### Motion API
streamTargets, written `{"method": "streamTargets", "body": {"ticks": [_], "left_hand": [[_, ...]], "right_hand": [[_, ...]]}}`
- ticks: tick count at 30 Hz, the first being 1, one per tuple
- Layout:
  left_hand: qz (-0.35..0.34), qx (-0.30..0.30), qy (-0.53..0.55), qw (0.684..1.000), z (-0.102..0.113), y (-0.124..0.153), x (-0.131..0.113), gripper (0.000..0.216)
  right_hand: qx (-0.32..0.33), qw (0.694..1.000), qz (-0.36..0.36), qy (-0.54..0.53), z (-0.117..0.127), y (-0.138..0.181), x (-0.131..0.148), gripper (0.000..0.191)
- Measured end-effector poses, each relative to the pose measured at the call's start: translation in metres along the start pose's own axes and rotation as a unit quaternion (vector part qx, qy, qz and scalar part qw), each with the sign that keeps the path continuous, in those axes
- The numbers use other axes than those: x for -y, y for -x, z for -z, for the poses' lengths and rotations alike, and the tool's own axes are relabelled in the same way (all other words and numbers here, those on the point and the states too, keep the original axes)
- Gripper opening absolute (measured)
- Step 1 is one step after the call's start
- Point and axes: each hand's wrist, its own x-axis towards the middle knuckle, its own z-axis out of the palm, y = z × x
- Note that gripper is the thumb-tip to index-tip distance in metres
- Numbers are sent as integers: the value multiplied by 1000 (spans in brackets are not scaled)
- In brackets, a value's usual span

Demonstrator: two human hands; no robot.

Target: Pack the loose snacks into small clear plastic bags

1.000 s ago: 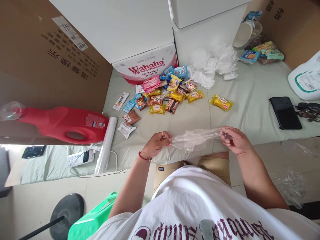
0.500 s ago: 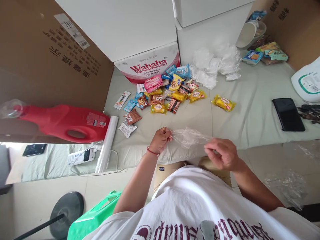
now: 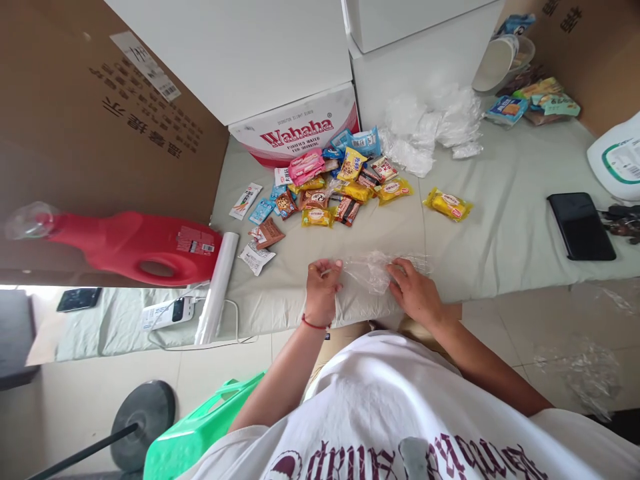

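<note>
A crumpled clear plastic bag [image 3: 373,268] lies on the pale green mattress [image 3: 490,240] right in front of me. My left hand [image 3: 323,291] pinches its left end with closed fingers. My right hand [image 3: 416,293] rests on its right end, fingers curled and pressed down on the film. Beyond the bag lies a heap of small snack packets [image 3: 330,183], and a single yellow packet [image 3: 447,204] sits apart to the right.
A red detergent jug [image 3: 127,243] and a roll of clear film [image 3: 219,287] lie at left, by a power strip [image 3: 165,312]. A Wahaha box [image 3: 295,133], loose plastic bags [image 3: 430,127], a black phone [image 3: 580,225], keys and cardboard boxes surround the mattress. A green basket [image 3: 200,430] stands below.
My right hand has moved left toward my left hand, and both have come down to the mattress. The bag, stretched out between them before, is now bunched and short.
</note>
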Motion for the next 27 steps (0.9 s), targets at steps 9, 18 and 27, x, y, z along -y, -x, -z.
{"method": "streamTargets", "body": {"ticks": [9, 18, 27], "left_hand": [[23, 23, -40, 999, -28, 27, 26, 27], [81, 76, 52, 992, -28, -19, 5, 32], [110, 247, 72, 960, 2, -32, -3, 51]], "right_hand": [[-55, 998, -18, -25, -10, 1, -2, 40], [-154, 967, 34, -203, 12, 3, -23, 30], [-149, 962, 64, -221, 47, 3, -44, 27]]}}
